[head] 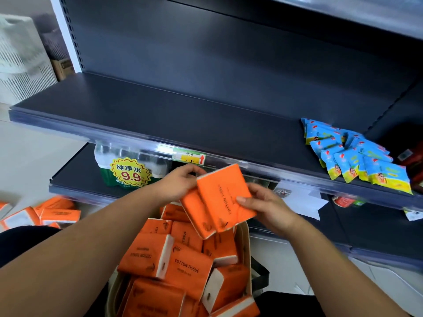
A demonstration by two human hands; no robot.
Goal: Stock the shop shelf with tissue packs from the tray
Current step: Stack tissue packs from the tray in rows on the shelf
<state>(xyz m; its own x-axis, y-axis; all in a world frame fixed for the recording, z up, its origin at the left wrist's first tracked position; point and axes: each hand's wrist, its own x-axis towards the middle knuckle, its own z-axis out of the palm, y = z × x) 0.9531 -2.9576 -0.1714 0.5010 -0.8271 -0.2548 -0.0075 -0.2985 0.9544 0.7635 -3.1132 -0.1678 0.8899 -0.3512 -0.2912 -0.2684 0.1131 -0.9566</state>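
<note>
Head view. Both hands grasp a pair of orange tissue packs (223,195), one overlapping the other and tilted, just in front of the front edge of the shelf (160,115). The left hand (180,185) curls its fingers round the far upper end of the pair. The right hand (266,209) pinches the near right edge, with the thumb flat on the top face and the fingers beneath. Directly below both hands stands the tray (248,252), a cream-walled container filled with heaped orange packs (183,264) marked COTTON TISSUE, lying at mixed angles. Beyond the hands the dark shelf board runs from left to right. A price label (190,156) sits on its front rail just above the left hand. Well to the right of the right hand, a pile of blue sachets (357,156) lies on the same shelf. To the left of the left hand, on the lower shelf (75,177), stands a wrapped bundle of water bottles (130,170) bearing a yellow 9.9 sticker. Well to the left of the left forearm, loose orange packs (55,212) lie on the floor (34,161).
</note>
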